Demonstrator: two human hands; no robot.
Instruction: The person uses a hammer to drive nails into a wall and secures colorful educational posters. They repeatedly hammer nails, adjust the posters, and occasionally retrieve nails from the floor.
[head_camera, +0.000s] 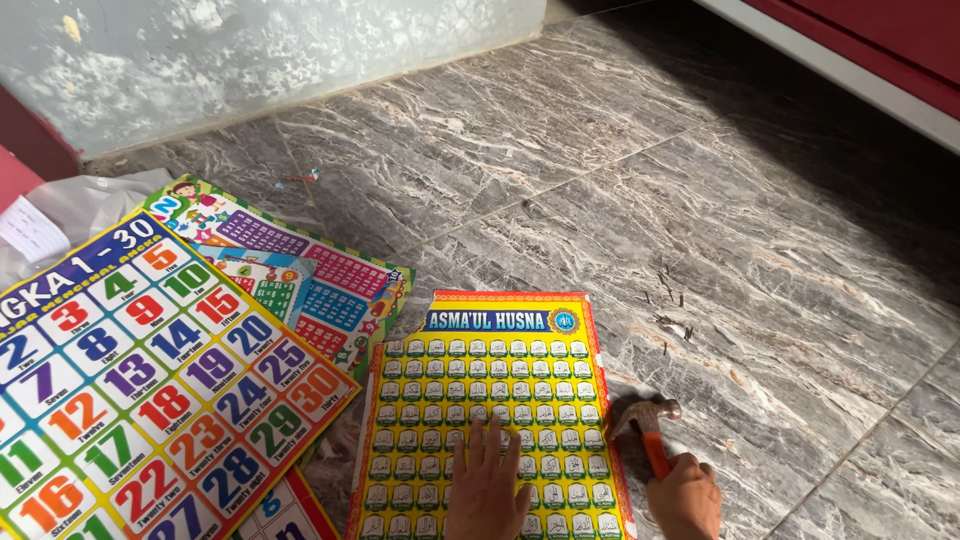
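Down at six o'clock, the left hand (487, 490) lies flat, fingers spread, on a yellow chart poster (487, 400) spread on the marble floor (720, 220). Just beside it at five o'clock, the right hand (686, 497) has its grip wrapped around an orange-handled hammer (650, 428). Small nails (672, 305) lie scattered at three o'clock; a number poster (140, 390) sits at nine.

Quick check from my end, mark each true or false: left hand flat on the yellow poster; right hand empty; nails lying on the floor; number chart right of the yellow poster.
1. The left hand lies flat on the yellow poster. True.
2. The right hand is empty. False: it grips a hammer by its orange handle.
3. Nails lie on the marble floor. True.
4. The number chart lies right of the yellow poster. False: it lies left.
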